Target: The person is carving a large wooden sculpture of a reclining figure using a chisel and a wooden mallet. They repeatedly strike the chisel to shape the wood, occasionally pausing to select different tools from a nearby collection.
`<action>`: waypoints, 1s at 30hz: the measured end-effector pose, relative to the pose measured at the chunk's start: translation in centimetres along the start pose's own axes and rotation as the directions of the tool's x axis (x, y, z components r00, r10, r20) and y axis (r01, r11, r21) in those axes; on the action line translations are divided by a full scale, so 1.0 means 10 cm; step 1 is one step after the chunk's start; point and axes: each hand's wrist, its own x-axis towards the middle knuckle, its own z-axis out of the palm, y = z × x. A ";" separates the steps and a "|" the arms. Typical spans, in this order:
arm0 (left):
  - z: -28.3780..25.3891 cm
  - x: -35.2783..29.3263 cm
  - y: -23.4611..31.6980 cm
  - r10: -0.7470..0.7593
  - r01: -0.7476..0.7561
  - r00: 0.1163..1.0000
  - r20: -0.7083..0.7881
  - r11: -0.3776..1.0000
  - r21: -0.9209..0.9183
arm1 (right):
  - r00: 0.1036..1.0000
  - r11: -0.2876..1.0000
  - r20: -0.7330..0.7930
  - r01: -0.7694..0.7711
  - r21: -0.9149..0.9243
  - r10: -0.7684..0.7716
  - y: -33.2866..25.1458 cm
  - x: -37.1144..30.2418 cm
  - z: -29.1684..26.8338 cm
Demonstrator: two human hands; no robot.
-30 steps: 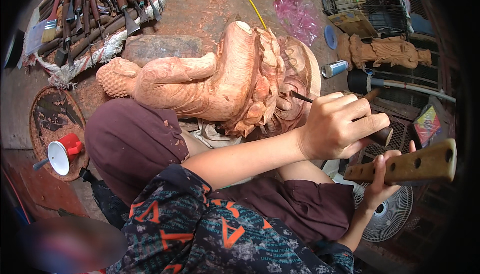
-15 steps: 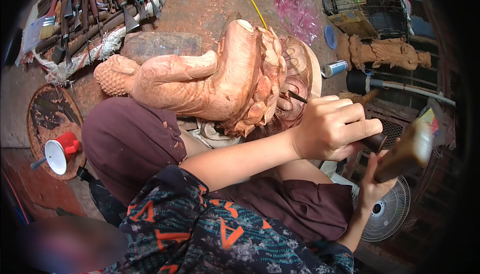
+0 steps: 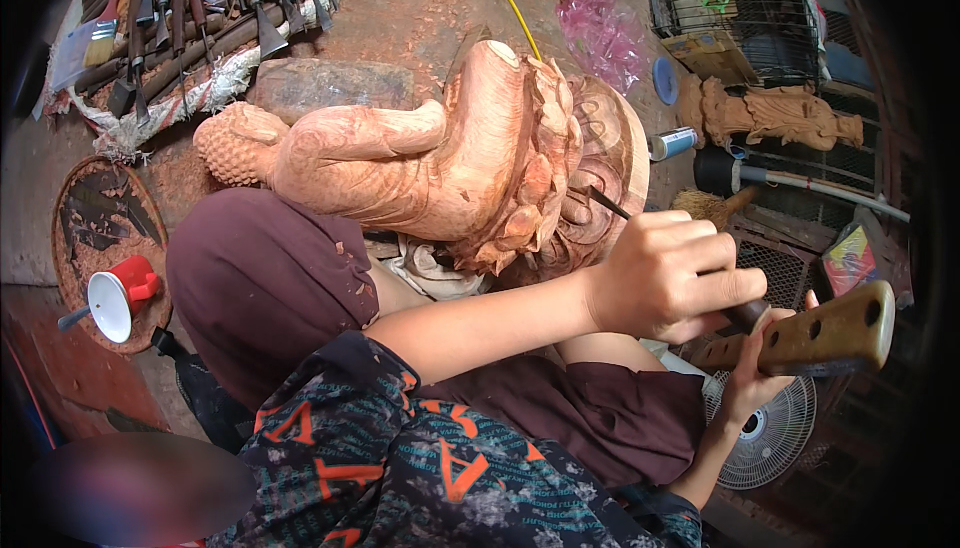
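Carving: the big pale wooden figure lies across my lap in the centre of the frame, its ornate base turned toward the right — I judge it wants bracing with my knees so it does not roll under a blow.
Mallet: a flat wooden bat at lower right, raised behind the chisel's butt — short, square taps should serve best.
Chisel: its thin blade rests on the base's carved petals, right of centre; keep the angle low.
Left hand: my arm crosses over, fingers wrapped tight round the chisel handle.
Right hand: closed on the mallet's grip, wrist cocked upward.
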 end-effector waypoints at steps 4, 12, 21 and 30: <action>-0.01 0.02 -0.01 -0.009 0.009 1.000 -0.013 1.000 -0.023 | 0.995 0.998 -0.070 -0.066 -0.003 0.065 -0.09 0.00 -0.05; -0.05 -0.02 -0.07 -0.013 0.013 1.000 0.002 0.999 -0.035 | 0.991 0.990 -0.073 0.101 -0.100 -0.108 0.06 -0.05 0.02; -0.11 -0.03 -0.11 -0.007 0.007 1.000 -0.011 1.000 -0.021 | 0.991 0.996 -0.101 0.089 0.016 -0.087 0.06 -0.05 -0.02; -0.14 -0.06 -0.13 0.056 -0.056 0.998 -0.022 0.998 0.022 | 0.991 0.999 -0.127 0.034 -0.041 -0.039 -0.04 0.00 0.07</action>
